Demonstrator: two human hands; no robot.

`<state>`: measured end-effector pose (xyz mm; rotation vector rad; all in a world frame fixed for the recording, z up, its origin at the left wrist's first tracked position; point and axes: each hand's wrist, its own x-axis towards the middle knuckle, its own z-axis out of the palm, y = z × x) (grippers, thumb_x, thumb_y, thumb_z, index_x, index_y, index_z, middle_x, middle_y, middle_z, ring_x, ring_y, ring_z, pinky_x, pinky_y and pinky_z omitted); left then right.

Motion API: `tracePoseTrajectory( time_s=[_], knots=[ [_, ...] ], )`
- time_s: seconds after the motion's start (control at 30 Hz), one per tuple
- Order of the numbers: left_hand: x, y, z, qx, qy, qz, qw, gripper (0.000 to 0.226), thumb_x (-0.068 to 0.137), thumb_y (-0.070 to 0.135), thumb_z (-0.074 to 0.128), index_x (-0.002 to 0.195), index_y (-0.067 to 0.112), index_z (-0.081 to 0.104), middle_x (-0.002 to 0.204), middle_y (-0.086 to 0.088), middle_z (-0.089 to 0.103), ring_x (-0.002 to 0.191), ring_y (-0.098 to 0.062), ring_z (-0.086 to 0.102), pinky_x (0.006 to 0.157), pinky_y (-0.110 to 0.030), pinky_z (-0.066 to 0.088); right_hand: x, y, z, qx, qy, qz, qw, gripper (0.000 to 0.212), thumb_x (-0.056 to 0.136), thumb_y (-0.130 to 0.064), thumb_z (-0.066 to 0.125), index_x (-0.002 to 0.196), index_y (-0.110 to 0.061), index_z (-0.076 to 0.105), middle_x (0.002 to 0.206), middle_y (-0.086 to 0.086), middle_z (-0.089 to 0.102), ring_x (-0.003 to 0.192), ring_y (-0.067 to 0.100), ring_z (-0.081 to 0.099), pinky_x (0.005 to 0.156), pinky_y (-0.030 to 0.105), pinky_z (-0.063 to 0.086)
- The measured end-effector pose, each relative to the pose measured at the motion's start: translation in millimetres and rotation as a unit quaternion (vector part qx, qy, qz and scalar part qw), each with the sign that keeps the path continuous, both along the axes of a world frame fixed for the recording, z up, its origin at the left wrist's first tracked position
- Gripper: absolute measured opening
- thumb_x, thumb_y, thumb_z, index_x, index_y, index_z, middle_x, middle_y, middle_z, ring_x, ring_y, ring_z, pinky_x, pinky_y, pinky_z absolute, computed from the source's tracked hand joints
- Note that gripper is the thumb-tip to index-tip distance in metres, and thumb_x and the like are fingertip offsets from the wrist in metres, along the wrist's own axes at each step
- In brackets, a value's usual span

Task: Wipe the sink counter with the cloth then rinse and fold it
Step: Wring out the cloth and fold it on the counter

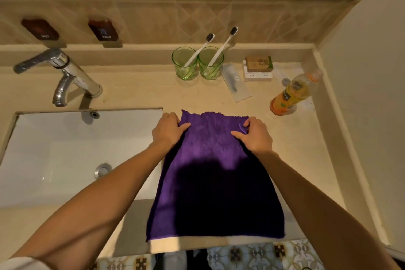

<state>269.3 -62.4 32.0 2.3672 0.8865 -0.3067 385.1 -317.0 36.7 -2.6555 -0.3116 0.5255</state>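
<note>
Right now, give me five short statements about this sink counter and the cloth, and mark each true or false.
1. The purple cloth lies spread on the counter right of the sink. True.
2. Only the left hand touches the cloth. False: the right hand grips its far edge too.
3. Each green glass holds a toothbrush. True.
4. The orange bottle stands in the sink. False: it is on the counter, right of the cloth.
5. Water runs from the faucet. False: no stream shows.
</note>
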Motion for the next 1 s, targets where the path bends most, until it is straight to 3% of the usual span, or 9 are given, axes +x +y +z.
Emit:
tracePoseTrajectory(
  time_s=[0.1,0.2,0.37,0.47,0.57,0.7,0.8,0.9,1.0],
  knots=[
    [10,7,-1,-0.056,-0.008,0.039,0.998,0.031,0.091,0.04,0.072,0.082,0.014,0.059,0.096,-0.009,0.063,0.09,-0.027,0.062,0.073,-0.033,0.044,10,-2,0,0.015,0.021,0.01,1.0,0.039,0.084,-0.042,0.08,0.101,-0.017,0.055,0.093,0.003,0.059,0.084,0.023,0.057,0.068,0.033,0.041],
    [15,17,6,-0.119,-0.021,0.109,0.987,0.027,0.091,0.027,0.074,0.079,0.014,0.054,0.089,-0.007,0.062,0.088,-0.025,0.057,0.072,-0.031,0.042,20,-7,4,0.027,0.054,0.018,0.998,0.031,0.086,-0.034,0.079,0.1,-0.016,0.057,0.081,0.003,0.06,0.075,0.022,0.057,0.068,0.036,0.045],
    [14,38,13,-0.257,-0.033,0.156,0.953,0.04,0.086,0.015,0.08,0.07,0.019,0.043,0.084,-0.007,0.058,0.081,-0.022,0.052,0.062,-0.029,0.043,29,-12,10,0.0,0.074,0.069,0.995,0.022,0.092,-0.028,0.074,0.104,-0.017,0.059,0.09,0.004,0.063,0.082,0.023,0.059,0.073,0.031,0.046],
    [8,47,18,-0.315,-0.045,0.166,0.933,0.037,0.083,0.012,0.083,0.075,0.017,0.047,0.084,-0.007,0.056,0.079,-0.021,0.054,0.063,-0.03,0.047,32,-17,16,-0.037,0.042,0.15,0.987,0.024,0.094,-0.019,0.068,0.114,-0.013,0.057,0.107,0.01,0.062,0.092,0.027,0.059,0.079,0.032,0.043],
    [3,51,20,-0.346,-0.061,0.188,0.917,0.03,0.083,0.008,0.082,0.098,0.01,0.057,0.082,-0.003,0.056,0.072,-0.015,0.056,0.064,-0.025,0.048,34,-20,22,-0.073,0.034,0.167,0.983,0.037,0.093,-0.017,0.063,0.127,-0.009,0.051,0.122,0.013,0.051,0.104,0.031,0.058,0.092,0.038,0.047],
    [0,60,17,-0.335,-0.057,0.182,0.923,0.021,0.086,0.006,0.078,0.104,0.005,0.067,0.08,-0.002,0.057,0.076,-0.016,0.053,0.065,-0.023,0.044,44,-25,20,-0.037,0.007,0.08,0.996,0.029,0.087,-0.005,0.06,0.115,0.0,0.063,0.107,0.022,0.068,0.099,0.038,0.063,0.085,0.04,0.051],
    [-2,63,12,-0.293,-0.085,0.204,0.93,0.014,0.086,0.006,0.079,0.097,0.009,0.072,0.106,-0.003,0.065,0.096,-0.018,0.058,0.08,-0.026,0.049,51,-36,19,-0.01,-0.01,-0.015,1.0,0.027,0.086,0.004,0.054,0.111,0.004,0.066,0.103,0.025,0.07,0.098,0.042,0.063,0.08,0.036,0.046],
    [-4,59,10,-0.248,-0.124,0.206,0.938,0.011,0.086,0.009,0.079,0.088,0.017,0.072,0.099,-0.002,0.066,0.1,-0.019,0.059,0.097,-0.033,0.05,47,-42,16,0.008,-0.042,-0.051,0.998,0.03,0.092,0.003,0.051,0.12,0.003,0.059,0.114,0.026,0.064,0.105,0.042,0.061,0.082,0.035,0.042],
    [-10,47,11,-0.102,-0.135,0.147,0.975,0.014,0.096,0.013,0.066,0.107,0.009,0.074,0.103,-0.009,0.065,0.096,-0.026,0.061,0.097,-0.037,0.05,31,-42,15,0.019,-0.08,-0.055,0.995,0.037,0.099,-0.007,0.051,0.135,-0.001,0.048,0.135,0.021,0.05,0.121,0.034,0.053,0.102,0.04,0.043]
  ],
)
